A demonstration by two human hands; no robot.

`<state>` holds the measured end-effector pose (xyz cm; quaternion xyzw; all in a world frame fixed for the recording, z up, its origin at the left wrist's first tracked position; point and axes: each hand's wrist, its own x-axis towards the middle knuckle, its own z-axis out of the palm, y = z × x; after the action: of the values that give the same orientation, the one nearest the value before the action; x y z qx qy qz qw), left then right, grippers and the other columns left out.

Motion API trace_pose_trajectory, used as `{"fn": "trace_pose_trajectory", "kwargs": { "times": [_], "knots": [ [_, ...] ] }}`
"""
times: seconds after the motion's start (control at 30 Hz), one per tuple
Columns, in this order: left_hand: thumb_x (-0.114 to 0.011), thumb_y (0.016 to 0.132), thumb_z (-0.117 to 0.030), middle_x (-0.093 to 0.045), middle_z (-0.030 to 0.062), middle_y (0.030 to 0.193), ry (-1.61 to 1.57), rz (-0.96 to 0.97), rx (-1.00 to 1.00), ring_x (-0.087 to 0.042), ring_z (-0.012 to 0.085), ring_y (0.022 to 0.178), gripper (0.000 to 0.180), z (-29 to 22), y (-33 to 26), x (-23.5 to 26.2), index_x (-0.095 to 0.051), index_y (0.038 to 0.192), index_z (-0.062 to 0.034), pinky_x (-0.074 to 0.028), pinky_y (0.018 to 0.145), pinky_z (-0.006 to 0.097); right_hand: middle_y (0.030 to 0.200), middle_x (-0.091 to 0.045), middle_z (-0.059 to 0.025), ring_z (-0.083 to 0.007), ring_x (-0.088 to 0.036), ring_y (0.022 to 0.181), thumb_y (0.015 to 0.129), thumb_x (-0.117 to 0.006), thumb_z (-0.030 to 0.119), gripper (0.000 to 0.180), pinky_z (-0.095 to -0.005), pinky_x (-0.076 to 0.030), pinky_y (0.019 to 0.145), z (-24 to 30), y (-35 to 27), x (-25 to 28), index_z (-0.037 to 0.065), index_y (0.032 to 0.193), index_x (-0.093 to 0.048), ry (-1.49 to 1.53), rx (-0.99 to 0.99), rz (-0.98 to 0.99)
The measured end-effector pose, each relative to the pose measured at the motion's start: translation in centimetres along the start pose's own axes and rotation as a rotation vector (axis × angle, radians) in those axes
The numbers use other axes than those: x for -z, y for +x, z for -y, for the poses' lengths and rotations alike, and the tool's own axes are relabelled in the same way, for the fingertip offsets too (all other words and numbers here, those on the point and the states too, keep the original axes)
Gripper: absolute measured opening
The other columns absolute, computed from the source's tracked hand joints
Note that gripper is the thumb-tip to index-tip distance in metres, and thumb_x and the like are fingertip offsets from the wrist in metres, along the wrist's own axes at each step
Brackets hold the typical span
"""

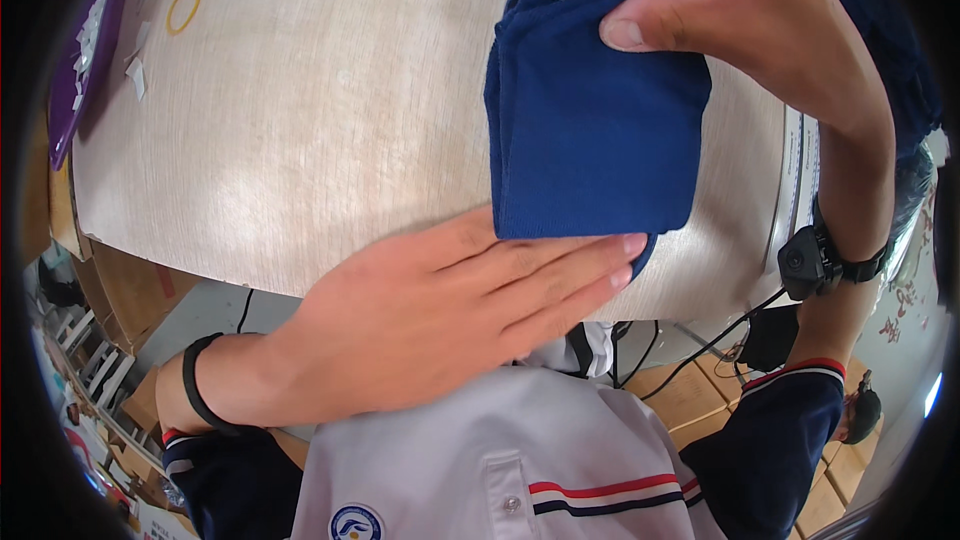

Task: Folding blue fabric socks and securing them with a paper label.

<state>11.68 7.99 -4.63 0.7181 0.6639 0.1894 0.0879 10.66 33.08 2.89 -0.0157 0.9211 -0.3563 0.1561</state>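
A folded dark blue cloth item (605, 130), with a small pale stitched mark near its top left, is held just over the pale wooden table (320, 110). At its top right, my right hand (710, 0) grips it, thumb on the near face and fingers curled at the top edge. My left hand (440, 290) lies flat with fingers stretched out along the lower edge. Some of its fingers pass partly under the cloth, and a strip of blue shows beyond the fingertips. What kind of garment it is, I cannot tell.
A yellow rubber band (184, 9) and white scraps (136, 77) lie at the far left beside a purple tray (66, 105) of white pieces. More dark blue fabric (890, 50) is at the right. Cardboard boxes (690, 395) and a black cable (715, 342) are below the table's near edge.
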Motion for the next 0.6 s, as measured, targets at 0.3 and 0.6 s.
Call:
{"fn": "trace_pose_trajectory", "kwargs": {
  "times": [0.3,0.6],
  "knots": [
    [-0.071,0.071,-0.034,-0.052,0.0098,0.154,0.287,-0.021,-0.112,-0.044,0.0268,0.147,0.08,4.7,2.6,2.3,-0.057,0.143,-0.0051,-0.033,0.122,0.044,0.092,-0.069,-0.0039,-0.0058,-0.062,0.083,0.083,-0.085,0.005,0.037,-0.0178,-0.054,0.074,-1.0,0.0,-0.5,-0.005,0.114,-0.066,0.026,0.034,-0.034],
    [-0.065,0.077,-0.046,-0.039,0.0051,0.164,-0.082,0.036,-0.044,-0.034,0.024,0.152,0.09,4.7,2.4,2.5,-0.043,0.154,-0.0052,-0.023,0.127,0.05,0.095,-0.071,-0.0111,-0.0182,-0.065,0.084,0.084,-0.079,0.016,0.037,-0.0308,-0.053,0.076,2.4,0.1,0.2,-0.003,0.113,-0.067,-0.376,0.11,0.043]
  ]
}}
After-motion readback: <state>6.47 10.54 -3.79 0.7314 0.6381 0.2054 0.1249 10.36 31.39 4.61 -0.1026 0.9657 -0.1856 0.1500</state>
